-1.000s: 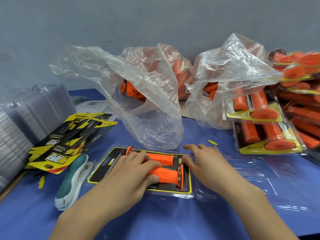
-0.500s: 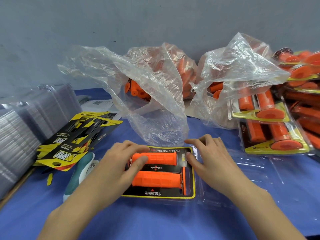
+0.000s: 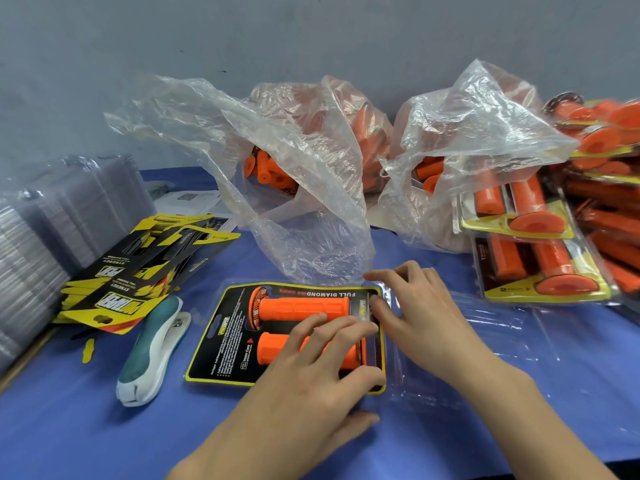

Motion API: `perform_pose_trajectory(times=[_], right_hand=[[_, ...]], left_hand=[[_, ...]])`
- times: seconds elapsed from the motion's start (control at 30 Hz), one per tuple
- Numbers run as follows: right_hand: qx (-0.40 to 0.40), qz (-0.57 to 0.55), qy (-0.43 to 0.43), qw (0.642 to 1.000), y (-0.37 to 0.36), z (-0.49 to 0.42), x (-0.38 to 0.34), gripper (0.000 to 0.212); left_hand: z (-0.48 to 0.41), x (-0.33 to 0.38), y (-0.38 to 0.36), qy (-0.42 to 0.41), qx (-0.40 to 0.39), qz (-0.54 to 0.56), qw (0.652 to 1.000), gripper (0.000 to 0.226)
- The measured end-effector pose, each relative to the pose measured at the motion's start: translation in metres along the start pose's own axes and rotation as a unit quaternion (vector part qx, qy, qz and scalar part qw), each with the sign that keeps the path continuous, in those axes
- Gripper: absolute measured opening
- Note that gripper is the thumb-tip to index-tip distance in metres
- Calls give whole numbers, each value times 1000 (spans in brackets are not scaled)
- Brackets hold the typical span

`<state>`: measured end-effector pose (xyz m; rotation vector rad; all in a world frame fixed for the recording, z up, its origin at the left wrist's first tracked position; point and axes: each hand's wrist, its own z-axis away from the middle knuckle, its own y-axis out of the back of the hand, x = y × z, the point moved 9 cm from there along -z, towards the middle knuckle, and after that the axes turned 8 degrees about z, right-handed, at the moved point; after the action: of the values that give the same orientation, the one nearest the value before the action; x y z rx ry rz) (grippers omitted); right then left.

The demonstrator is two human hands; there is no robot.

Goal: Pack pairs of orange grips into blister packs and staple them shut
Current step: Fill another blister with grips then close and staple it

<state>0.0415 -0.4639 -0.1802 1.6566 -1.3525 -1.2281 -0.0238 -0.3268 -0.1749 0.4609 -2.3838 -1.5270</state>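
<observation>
Blister pack (image 3: 221, 344) sits flat on the blue table (image 3: 69, 427), dead centre, two orange grips lying side by side in it. Left hand (image 3: 311, 382) is down on the lower grip (image 3: 272, 351), fingers straight and spread, pressing. The upper grip (image 3: 301, 308) shows bare. Right hand (image 3: 419, 317) is at the pack's right edge, fingers apart and loosely bent, tips touching the plastic. A teal stapler (image 3: 152, 351) lies just left of the pack. Bags of grips (image 3: 304, 188) stand behind.

The blue table (image 3: 104, 438) carries a blister pack (image 3: 221, 344) in the middle, a stapler (image 3: 152, 355) just beside it, printed cards (image 3: 138, 271) and clear trays (image 3: 52, 230) at left, plastic bags (image 3: 294, 188) behind, and filled packs (image 3: 540, 271) at right.
</observation>
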Motion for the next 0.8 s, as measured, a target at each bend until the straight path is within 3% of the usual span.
perform_pose_trajectory(times=[0.13, 0.57, 0.8], right_hand=[[10, -19, -18, 1000, 0, -5, 5, 36], [15, -22, -38, 999, 0, -9, 6, 31], [17, -24, -47, 998, 2, -10, 7, 29]], left_hand=[[0, -2, 3, 1, 22, -3, 1000, 13], [2, 1, 3, -19, 58, 3, 998, 7], [6, 0, 2, 5, 31, 59, 998, 23]])
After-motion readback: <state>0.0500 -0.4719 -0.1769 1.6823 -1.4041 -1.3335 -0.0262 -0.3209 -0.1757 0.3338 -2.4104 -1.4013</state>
